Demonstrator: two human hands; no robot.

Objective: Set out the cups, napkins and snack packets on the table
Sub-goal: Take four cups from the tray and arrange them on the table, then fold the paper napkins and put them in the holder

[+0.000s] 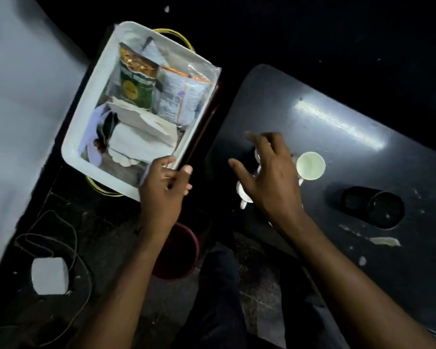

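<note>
Head view: left hand (165, 183) pinching tray (86, 107) rim, right hand (267, 177) spread empty over cups (310, 165), risking toppling them.

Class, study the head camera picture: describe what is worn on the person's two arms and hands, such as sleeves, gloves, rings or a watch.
Both forearms are bare as far as the picture shows; no sleeve is in view. The left hand and the right hand wear no gloves. No ring, watch or bracelet shows on either, though the light is dim and the fingers are slightly blurred.

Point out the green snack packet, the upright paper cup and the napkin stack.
green snack packet (136, 86), head view, middle of its front
paper cup (310, 165), head view, inside its mouth
napkin stack (136, 139), head view, top sheet
</note>
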